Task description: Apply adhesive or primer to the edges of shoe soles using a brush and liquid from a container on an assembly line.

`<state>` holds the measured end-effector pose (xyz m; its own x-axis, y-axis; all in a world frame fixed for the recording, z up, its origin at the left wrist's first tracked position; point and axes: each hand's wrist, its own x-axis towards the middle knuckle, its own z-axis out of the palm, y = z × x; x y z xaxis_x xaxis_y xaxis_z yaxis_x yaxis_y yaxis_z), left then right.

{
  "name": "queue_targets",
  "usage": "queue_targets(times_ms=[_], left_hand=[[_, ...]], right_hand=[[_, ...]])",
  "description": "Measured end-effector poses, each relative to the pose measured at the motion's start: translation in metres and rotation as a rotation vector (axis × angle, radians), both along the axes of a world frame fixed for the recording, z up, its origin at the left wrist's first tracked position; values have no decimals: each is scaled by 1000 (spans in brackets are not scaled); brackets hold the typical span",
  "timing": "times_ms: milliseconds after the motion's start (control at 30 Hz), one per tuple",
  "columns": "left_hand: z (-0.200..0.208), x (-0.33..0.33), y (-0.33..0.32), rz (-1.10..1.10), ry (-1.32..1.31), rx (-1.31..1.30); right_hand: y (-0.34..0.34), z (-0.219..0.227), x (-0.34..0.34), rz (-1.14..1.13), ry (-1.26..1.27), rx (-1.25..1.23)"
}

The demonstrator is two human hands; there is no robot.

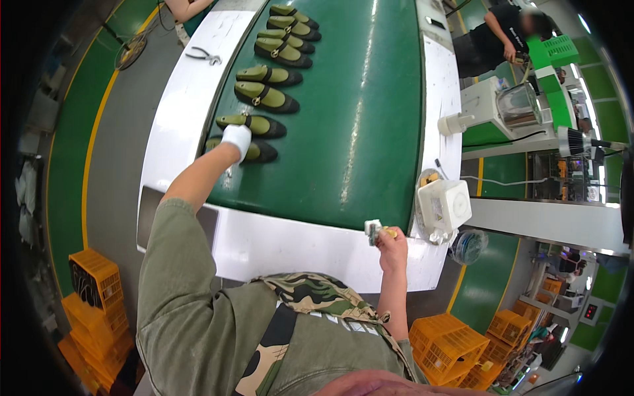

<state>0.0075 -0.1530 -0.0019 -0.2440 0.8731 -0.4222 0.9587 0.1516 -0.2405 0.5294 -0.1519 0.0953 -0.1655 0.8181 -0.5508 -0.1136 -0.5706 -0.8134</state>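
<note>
My left hand (pixel 237 140), in a white glove, is over the nearest shoe (pixel 263 152), closed at its middle; the fingertips are out of sight. That shoe is a dark flat with a green inside, its toe to the right. Just beyond it lies a matching strapped shoe (pixel 264 127), close to the glove. My bare right hand (pixel 393 248), above the near right corner of the table, pinches a small brush-like tool (pixel 374 231) with a yellow handle and a whitish-grey head. More such shoes (pixel 267 98) run in a row up the belt's left side.
The green belt (pixel 330 132) runs between white table edges. Pincers (pixel 204 55) lie on the left edge. A white plastic container (pixel 445 206) stands on the right. Orange crates (pixel 449 346) are stacked on both sides. A person (pixel 495 39) works at the far right; another's arm (pixel 188 9) shows far left.
</note>
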Motion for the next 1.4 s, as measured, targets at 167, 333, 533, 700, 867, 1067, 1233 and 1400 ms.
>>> queue_targets(times_ms=[167,333,533,700,867,1067,1233,1400], left_hand=[[4,-1,-47,97,-78,107],[83,12,-55,536,-447,-51],[95,81,-143,826,-2138,699],[120,189,-155,652,-2136,1129],[169,254,-172,7,-924,1102],[219,322,-181,631,-1895,1046],[215,349,-185,359,-1788,1184],[235,374,-181,234,-1296,1287]], right_hand=[[5,-4,-23,65,33,20],[15,-5,-30,136,-26,92],[42,-5,-29,178,-27,106],[73,35,-49,324,78,367],[53,87,-74,463,251,520],[33,90,-66,582,395,517],[17,107,-53,627,432,547],[-7,135,-41,709,446,508]])
